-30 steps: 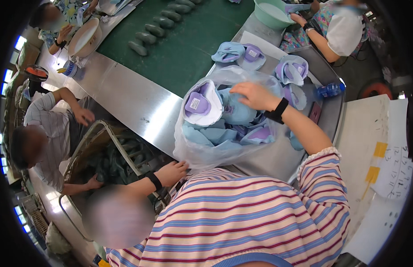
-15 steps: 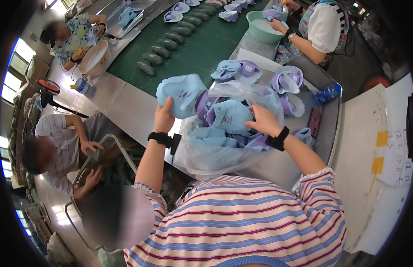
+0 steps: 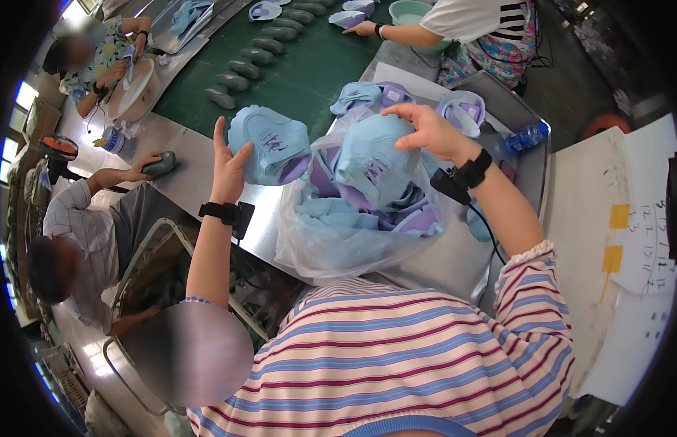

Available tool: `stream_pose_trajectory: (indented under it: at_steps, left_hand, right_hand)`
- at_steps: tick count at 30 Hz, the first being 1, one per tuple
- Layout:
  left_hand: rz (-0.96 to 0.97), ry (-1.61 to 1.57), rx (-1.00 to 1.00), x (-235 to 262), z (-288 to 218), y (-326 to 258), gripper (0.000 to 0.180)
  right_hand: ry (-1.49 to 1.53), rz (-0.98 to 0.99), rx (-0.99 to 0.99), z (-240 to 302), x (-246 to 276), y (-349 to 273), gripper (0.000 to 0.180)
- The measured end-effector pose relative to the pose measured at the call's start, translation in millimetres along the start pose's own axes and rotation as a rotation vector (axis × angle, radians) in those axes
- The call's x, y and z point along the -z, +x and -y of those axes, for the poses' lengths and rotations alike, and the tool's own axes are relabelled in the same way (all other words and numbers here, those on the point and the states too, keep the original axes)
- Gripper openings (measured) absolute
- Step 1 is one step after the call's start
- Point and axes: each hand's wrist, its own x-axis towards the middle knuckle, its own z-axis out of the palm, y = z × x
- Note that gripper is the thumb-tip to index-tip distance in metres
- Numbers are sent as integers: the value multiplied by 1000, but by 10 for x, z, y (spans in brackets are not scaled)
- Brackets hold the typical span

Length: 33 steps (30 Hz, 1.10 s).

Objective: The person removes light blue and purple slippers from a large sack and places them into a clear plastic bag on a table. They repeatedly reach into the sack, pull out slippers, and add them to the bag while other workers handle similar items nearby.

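My left hand is closed on a light blue shoe upper with purple lining, its thumb on the near side and one finger pointing up. My right hand grips another light blue shoe upper by its far right edge, above the bag's mouth. Below both lies an opened clear plastic bag, filled with more blue and purple uppers. The fingers behind each held piece are hidden.
Several uppers lie behind the bag, near a blue bottle. Dark green shoe lasts stand in a row on the green table. Co-workers sit at the left and far right; one person's hand holds a last at the left table edge.
My right hand has lifted an upper from the bag's pile. My left hand has shifted left with its upper. The seated person's last is now at the table edge; the far-right person reaches to the table.
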Motion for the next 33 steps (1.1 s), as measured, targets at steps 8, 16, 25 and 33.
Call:
stream_pose_trajectory:
  at_steps: [8,16,25,33]
  left_hand:
    - [731,742,-364,-615,-184,243,36]
    - [-166,152,-73,-420,-40,1291,34]
    - [463,972,-473,-1067,576,999,66]
    - [1085,1222,-203,-1646,1193,120,86]
  right_hand:
    - [-95,219,202,44,-59,272,52]
    - [-466,-244,316,-15,-380,288,28]
    - [-940,-39,-70,-1377,-209,-102,99]
    - [-467,-220,-228,-1320,369,-75,46]
